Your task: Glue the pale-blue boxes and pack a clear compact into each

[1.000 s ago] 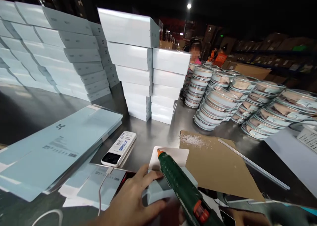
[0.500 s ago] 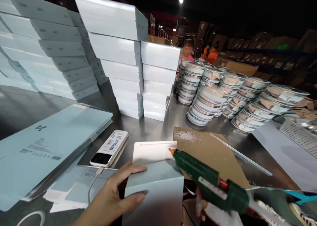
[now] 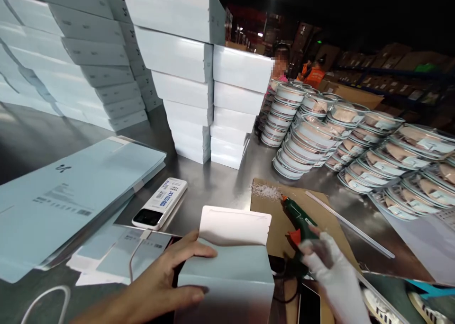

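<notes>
My left hand [image 3: 167,279] grips the left side of a pale blue box [image 3: 227,276] that stands in front of me, its white flap [image 3: 232,225] open and pointing away. My right hand [image 3: 332,276], in a white fingerless glove, rests on the green glue gun [image 3: 296,220]. The gun lies on a brown cardboard sheet [image 3: 313,210] with its orange nozzle pointing to a patch of white glue crumbs [image 3: 265,190].
Flat blue box blanks [image 3: 71,196] lie at left, with a white power bank [image 3: 159,204] and cable beside them. Stacks of finished boxes [image 3: 199,77] stand behind. Piles of round lidded tins [image 3: 337,134] fill the right. A glue stick [image 3: 350,224] lies on the cardboard. A person stands far back.
The glue gun has come away from the box flap and down onto the cardboard at right. The box now stands upright with its flap open, still held by my left hand.
</notes>
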`<state>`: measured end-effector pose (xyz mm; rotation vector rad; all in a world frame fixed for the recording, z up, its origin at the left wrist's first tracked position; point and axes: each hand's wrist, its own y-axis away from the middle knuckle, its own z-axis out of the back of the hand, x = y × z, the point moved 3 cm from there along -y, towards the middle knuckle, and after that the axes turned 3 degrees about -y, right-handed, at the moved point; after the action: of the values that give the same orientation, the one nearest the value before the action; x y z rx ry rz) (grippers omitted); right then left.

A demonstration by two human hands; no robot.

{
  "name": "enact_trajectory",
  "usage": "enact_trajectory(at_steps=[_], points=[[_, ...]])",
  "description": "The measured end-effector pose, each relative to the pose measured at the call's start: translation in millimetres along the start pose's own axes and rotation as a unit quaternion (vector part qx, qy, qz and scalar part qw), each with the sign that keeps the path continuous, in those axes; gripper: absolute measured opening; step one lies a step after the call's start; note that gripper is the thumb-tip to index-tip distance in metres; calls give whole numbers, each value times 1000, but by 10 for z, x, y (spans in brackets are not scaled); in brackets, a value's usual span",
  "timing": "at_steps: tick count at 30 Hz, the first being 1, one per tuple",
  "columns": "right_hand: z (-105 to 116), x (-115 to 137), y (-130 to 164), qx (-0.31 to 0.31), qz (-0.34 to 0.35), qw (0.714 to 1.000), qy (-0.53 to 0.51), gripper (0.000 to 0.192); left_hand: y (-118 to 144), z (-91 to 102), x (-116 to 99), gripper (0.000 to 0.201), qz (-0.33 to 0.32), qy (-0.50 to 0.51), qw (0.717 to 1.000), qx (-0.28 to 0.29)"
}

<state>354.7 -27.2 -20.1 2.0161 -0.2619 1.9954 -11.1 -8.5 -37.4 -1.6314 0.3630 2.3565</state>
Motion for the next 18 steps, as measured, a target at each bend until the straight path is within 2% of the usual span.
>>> enact_trajectory(at_steps=[1,2,4,6,9,11,13,15,17,18], points=[[-195,33,107,37,48,998,-3,89,-3,-29,30,49,1,-7,1000,-4],[-416,35,214,106,56,992,-21,112,-4,-64,62,50,1,-6,1000,-10],[-771,1,397,196,43,979,-46,123,-2,-140,114,50,-12,40,998,-38],[-946,-46,513,235,43,970,-42,109,3,-207,130,51,-51,133,987,-80],[-960,-41,556,262,99,959,35,86,0,-253,73,48,-111,208,965,-115],[-942,44,522,287,157,940,100,75,-22,-245,-8,43,-125,170,973,-92],[-959,171,465,319,220,910,147,71,-60,-204,-98,34,-124,105,986,-42],[-979,275,397,349,255,885,170,68,-110,-130,-170,31,-113,51,992,6],[-955,309,321,364,251,879,176,64,-168,-31,-218,33,-105,32,993,35],[-915,291,275,361,223,892,159,62,-198,29,-234,34,-105,36,993,30]])
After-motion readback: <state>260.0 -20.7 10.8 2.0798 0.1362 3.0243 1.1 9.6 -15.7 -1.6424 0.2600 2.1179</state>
